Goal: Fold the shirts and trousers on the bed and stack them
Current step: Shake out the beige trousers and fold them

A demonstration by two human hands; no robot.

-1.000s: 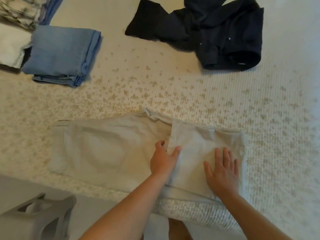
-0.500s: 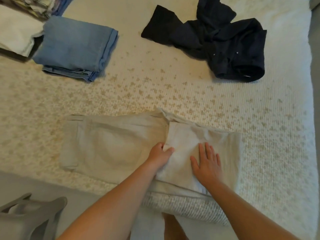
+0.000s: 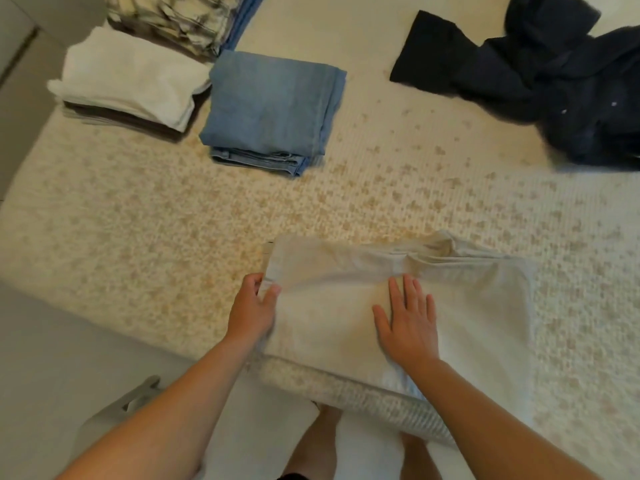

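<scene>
Pinching the left edge of the folded beige trousers with my left hand, I press my right hand, fingers straight and slightly spread, flat on top, near the bed's front edge, well apart from the folded jeans.

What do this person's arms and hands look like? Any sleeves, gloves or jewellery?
Both forearms are bare, with no sleeve in view. The left hand and the right hand wear no gloves, and no rings, watch or bracelet show.
</scene>
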